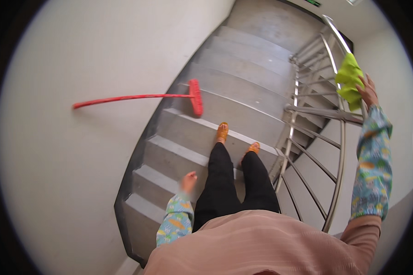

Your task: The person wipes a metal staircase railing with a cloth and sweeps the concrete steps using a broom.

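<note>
A lime-green cloth point(349, 81) is draped over the stainless-steel handrail point(340, 39) on my right. My right hand point(367, 90) presses on it from the outer side, fingers spread, holding it against the rail. Low beside my left thigh hangs my left hand point(189, 181), its fingers curled and nothing visible in them; it is slightly blurred. Patterned blue sleeve covers reach over both forearms. Ahead to the left, a red broom point(196, 98) has its head on a stair tread, and its long handle leans against the white wall.
Concrete steps point(237, 98) descend ahead to a landing point(275, 20). My feet, in yellow-brown sandals point(222, 131), are on the stairs. Railing bars point(313, 134) run along the right, with another flight visible below through them. A dark skirting band point(151, 127) edges the left wall.
</note>
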Demonstrator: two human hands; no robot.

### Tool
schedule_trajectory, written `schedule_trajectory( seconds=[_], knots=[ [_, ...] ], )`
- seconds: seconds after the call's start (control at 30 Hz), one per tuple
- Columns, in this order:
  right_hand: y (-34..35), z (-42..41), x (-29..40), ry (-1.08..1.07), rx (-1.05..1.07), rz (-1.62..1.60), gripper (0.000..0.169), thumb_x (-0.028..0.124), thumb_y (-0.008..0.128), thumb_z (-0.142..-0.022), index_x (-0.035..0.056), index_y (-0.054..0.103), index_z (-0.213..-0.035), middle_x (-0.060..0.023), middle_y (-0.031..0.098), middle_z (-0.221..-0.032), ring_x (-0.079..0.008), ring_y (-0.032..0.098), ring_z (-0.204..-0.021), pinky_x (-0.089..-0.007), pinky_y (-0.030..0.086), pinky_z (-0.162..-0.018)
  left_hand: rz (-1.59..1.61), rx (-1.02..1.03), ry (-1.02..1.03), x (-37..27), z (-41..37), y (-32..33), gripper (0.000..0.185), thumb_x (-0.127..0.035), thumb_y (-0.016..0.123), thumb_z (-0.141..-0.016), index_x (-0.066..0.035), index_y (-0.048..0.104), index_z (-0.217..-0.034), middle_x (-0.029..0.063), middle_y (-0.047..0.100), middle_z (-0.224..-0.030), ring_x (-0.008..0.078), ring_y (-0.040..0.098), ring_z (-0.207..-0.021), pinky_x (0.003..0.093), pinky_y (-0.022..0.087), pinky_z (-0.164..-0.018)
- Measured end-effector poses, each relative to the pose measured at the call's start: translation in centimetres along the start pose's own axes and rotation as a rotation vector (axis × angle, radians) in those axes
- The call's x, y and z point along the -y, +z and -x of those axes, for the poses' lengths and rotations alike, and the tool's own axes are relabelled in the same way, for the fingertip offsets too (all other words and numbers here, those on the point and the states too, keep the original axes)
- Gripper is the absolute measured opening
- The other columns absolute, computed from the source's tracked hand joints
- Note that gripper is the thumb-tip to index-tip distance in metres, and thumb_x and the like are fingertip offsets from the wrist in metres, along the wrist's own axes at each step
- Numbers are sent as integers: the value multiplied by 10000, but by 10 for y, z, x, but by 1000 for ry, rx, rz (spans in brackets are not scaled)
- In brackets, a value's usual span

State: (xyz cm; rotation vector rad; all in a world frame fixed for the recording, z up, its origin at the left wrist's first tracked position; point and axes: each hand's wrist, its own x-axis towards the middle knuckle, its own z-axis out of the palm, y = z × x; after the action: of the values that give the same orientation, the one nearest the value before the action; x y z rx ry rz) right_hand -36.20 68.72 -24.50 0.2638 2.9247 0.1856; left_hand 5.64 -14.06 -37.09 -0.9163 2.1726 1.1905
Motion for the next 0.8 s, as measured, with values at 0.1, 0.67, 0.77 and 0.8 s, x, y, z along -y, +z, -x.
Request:
schedule_trajectory(
  seconds=[0.1, 0.67, 0.77, 0.8],
  knots=[
    [-23, 19, 21, -34, -131, -15, 563, 249, 635, -876, 177, 475, -1411, -129, 299, -1542, -350, 292, -1405, -417, 291, -1142, 91, -148, 90, -56, -48, -46, 401, -175, 674, -872, -35, 588, -1238, 45, 637, -1047, 140, 594, -946, 303, 491, -867],
    [54, 340, 479, -196, 786, -770, 387, 106, 671, -807, 95, 613, -1190, -132, 616, -1181, -335, 596, -1083, -395, 476, -954, 983, -460, 436, -284, -264, -387, 254, -211, 590, -927, -30, 599, -1105, 98, 640, -1067, 269, 574, -1095, 402, 424, -983],
    [35, 343, 607, -423, 762, -858, 372, 127, 649, -820, 100, 611, -1189, -137, 613, -1155, -336, 594, -1084, -410, 486, -936, 1011, -340, 762, -294, -242, -403, 97, -148, 578, -906, -53, 567, -895, 74, 611, -853, 250, 604, -906, 388, 455, -910],
    [20, 332, 649, -434, 737, -845, 386, 126, 645, -821, 102, 597, -1203, -130, 612, -1139, -330, 596, -1073, -412, 494, -921, 902, -249, 838, -304, -226, -398, 91, -123, 573, -890, -66, 531, -833, 61, 568, -780, 244, 594, -847, 386, 465, -885]
  ],
)
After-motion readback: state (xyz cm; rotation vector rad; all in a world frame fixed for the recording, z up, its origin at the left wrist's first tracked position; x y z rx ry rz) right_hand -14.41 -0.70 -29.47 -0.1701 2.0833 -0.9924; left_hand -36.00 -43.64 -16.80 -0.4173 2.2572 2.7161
